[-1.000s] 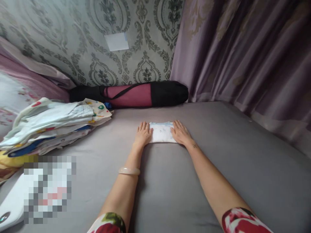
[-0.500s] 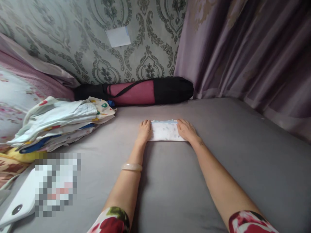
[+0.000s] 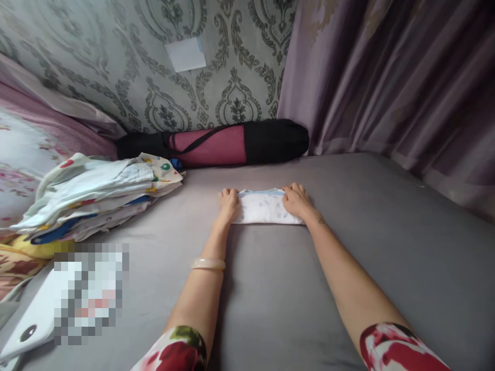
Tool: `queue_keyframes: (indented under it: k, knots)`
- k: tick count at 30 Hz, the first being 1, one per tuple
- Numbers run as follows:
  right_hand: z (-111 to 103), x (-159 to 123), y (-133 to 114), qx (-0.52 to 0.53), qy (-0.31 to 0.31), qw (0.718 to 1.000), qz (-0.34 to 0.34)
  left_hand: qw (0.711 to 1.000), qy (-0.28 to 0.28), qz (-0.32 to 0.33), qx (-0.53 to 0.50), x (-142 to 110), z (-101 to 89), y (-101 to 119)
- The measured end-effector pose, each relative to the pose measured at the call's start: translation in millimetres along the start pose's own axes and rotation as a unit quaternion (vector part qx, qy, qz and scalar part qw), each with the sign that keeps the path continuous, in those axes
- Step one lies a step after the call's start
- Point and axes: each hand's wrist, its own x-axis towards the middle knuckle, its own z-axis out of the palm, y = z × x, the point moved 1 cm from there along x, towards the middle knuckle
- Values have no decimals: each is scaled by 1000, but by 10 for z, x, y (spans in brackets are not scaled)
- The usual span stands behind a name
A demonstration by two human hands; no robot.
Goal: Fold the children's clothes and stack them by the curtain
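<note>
A small folded white garment (image 3: 261, 208), with a faint grey print and light-blue trim along its far edge, lies flat on the grey bed sheet (image 3: 266, 288). My left hand (image 3: 229, 205) is at its left end, fingers curled over the cloth near the far corner. At the right end, my right hand (image 3: 297, 200) pinches the far corner between thumb and bent fingers. Both ends of the garment are partly hidden beneath my hands.
To the left rises a stack of folded clothes (image 3: 100, 190). Nearer me lie a white device (image 3: 46, 304) and a blurred-out item (image 3: 98, 293). A black and pink long bag (image 3: 216, 144) rests against the wall; a purple curtain (image 3: 348, 82) hangs at right.
My fingers have gone from lying flat on the garment to curling and gripping its far corners. The hands are slightly farther apart, and more of the blue trim shows.
</note>
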Motion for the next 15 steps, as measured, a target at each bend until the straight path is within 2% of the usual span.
queue_keyframes:
  k: [4,8,11,15]
  knots:
    - [-12,26,42,23,8,1000,6,999,35,3,-40,-1,-8,10]
    - [-97,34,79,51,10,999,-16,994,34,-2,-102,25,-54,0]
    - [-247,18,109,111,-3,994,-26,986,32,-15,-164,17,-199,-1]
    - [-563,-56,152,191,11,981,-26,970,36,3,-241,-54,-502,32]
